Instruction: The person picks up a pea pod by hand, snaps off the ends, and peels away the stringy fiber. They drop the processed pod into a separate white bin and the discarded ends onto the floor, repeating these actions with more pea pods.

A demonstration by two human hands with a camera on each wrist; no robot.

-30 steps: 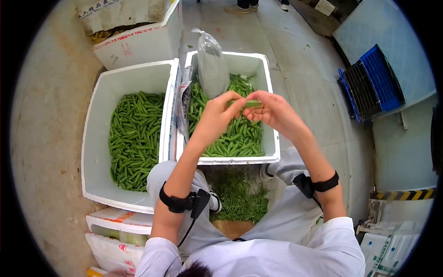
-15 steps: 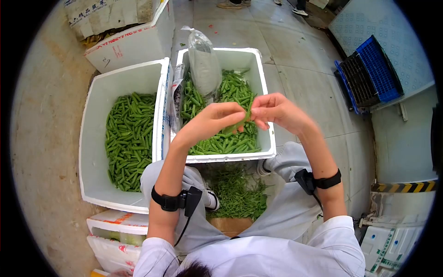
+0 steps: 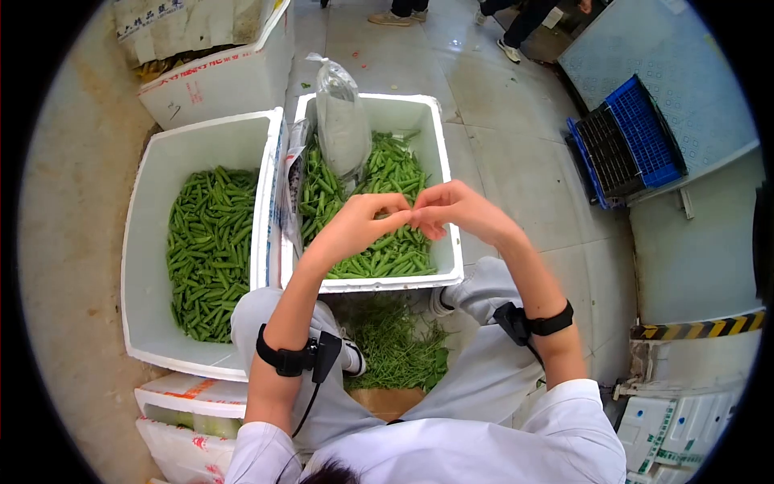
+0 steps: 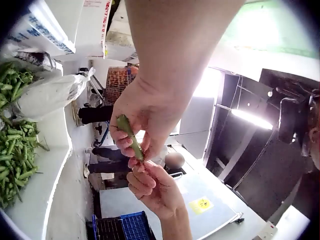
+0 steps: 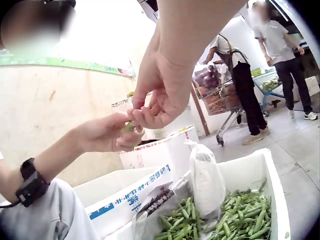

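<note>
In the head view both hands meet over the right foam box point(image 3: 387, 283). My left hand point(image 3: 363, 223) holds a green pea pod point(image 4: 131, 137), which lies along its fingers in the left wrist view. Thumb and fingers of my right hand point(image 3: 458, 211) pinch the pod's end, fingertips right against those of the left. From the right wrist view, only a short piece of the pod shows between the hands. Below them, many pea pods point(image 3: 387, 254) fill the bottom of the right box. A tied clear plastic bag point(image 3: 343, 121) stands among them.
A second foam box point(image 3: 143, 242) with a heap of pods point(image 3: 211, 250) adjoins on the left. Thin green trimmings point(image 3: 391, 347) lie on the floor between the legs. Blue and black crates point(image 3: 629, 141) lean at the right. Other people point(image 5: 245, 95) stand beyond, near a shopping cart point(image 5: 222, 100).
The pod, plainly visible between both hands earlier, is now mostly hidden by the fingers in the head view. The hands have come closer together, and the head view has shifted slightly.
</note>
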